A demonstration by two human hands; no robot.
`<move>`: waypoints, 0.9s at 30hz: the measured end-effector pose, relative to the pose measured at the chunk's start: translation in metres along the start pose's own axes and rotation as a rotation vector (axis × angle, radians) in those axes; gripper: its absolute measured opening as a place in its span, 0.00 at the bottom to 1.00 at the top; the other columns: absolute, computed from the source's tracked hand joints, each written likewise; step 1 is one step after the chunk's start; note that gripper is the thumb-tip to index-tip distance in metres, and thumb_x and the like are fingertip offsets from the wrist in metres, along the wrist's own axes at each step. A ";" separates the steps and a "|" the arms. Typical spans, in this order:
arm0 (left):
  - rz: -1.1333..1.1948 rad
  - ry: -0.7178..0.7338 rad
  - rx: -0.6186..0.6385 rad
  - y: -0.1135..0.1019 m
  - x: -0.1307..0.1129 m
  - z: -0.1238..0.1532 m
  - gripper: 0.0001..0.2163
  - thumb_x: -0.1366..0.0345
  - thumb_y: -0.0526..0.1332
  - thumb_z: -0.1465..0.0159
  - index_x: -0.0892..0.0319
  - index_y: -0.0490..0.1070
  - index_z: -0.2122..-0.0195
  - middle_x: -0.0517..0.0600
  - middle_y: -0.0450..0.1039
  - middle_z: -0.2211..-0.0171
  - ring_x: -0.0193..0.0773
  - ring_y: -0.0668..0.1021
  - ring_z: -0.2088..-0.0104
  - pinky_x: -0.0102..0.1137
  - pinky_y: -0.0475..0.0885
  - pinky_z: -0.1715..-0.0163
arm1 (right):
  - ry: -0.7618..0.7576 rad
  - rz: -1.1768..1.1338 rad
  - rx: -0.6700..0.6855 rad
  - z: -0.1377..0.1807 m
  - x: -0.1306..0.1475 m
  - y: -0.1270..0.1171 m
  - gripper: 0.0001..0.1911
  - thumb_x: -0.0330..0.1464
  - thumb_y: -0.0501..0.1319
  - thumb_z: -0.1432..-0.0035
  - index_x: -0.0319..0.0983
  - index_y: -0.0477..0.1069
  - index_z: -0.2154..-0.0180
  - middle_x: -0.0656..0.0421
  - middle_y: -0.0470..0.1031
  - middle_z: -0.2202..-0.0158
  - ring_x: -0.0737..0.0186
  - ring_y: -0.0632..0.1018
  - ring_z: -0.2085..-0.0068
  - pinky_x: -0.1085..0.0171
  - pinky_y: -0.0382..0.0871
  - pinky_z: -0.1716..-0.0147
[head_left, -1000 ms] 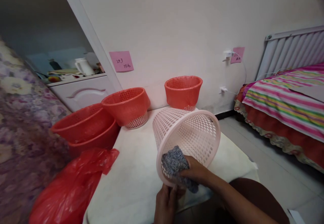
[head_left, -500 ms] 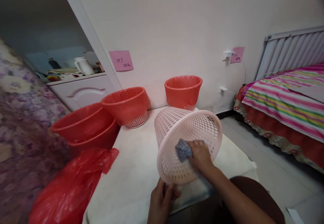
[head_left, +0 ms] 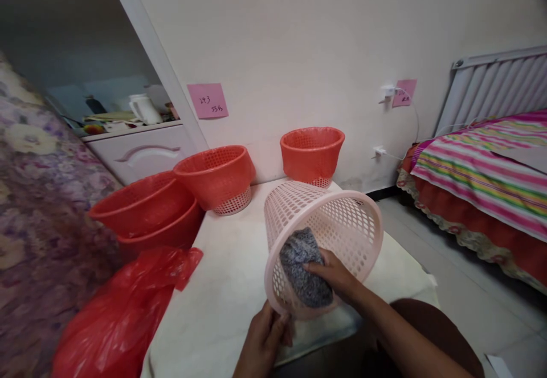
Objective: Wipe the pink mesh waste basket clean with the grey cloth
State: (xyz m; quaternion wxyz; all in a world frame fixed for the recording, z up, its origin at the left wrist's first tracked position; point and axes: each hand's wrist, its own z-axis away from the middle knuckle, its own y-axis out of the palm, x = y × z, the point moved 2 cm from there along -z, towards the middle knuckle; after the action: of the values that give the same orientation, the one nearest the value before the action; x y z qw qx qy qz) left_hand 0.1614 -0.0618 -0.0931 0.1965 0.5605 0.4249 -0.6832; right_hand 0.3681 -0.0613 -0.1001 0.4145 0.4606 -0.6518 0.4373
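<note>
A pale pink mesh basket lies tilted on its side over the white table, mouth toward me. My left hand grips its lower rim from below. My right hand reaches into the basket and presses a grey cloth against the inner wall near the rim.
Two red-lined baskets stand at the table's far edge by the wall. Stacked red basins and a crumpled red plastic bag lie at the left. A bed with a striped cover is at the right, across the floor.
My right hand pushed the cloth deeper into the basket, then drew it back toward the rim. The basket shifted slightly right; my left hand stays on the rim.
</note>
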 end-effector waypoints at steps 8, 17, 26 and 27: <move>0.149 -0.038 -0.076 0.001 0.024 0.001 0.13 0.53 0.57 0.36 0.59 0.67 0.64 0.47 0.73 0.75 0.37 0.75 0.72 0.30 0.69 0.69 | -0.004 0.282 -0.308 -0.048 -0.027 -0.038 0.24 0.26 0.56 0.58 0.38 0.73 0.55 0.49 0.73 0.53 0.42 0.67 0.47 0.45 0.51 0.42; 0.101 -0.028 -0.049 0.018 0.028 0.000 0.14 0.54 0.53 0.34 0.59 0.68 0.68 0.51 0.77 0.73 0.39 0.77 0.70 0.31 0.69 0.67 | 0.077 0.071 -0.108 -0.037 -0.035 0.028 0.18 0.31 0.58 0.54 0.40 0.72 0.58 0.56 0.78 0.59 0.51 0.75 0.56 0.54 0.66 0.52; 0.016 -0.020 0.008 -0.001 0.018 0.003 0.15 0.53 0.52 0.33 0.58 0.68 0.70 0.48 0.74 0.75 0.39 0.75 0.70 0.31 0.67 0.65 | 0.064 -0.299 0.098 -0.012 -0.005 0.017 0.18 0.32 0.59 0.57 0.37 0.75 0.60 0.58 0.80 0.67 0.55 0.79 0.67 0.57 0.75 0.62; -0.001 -0.020 0.036 -0.006 0.013 0.005 0.15 0.54 0.52 0.33 0.58 0.68 0.69 0.47 0.74 0.75 0.39 0.75 0.70 0.31 0.66 0.65 | 0.048 -0.291 0.051 -0.016 -0.006 0.011 0.18 0.32 0.60 0.58 0.37 0.75 0.60 0.57 0.80 0.66 0.54 0.79 0.65 0.55 0.74 0.60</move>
State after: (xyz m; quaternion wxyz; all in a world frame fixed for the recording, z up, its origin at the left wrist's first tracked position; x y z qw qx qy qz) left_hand 0.1506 -0.0595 -0.1029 0.1902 0.5570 0.4107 -0.6964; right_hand 0.3608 -0.0424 -0.1032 0.4769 0.5499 -0.5568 0.4001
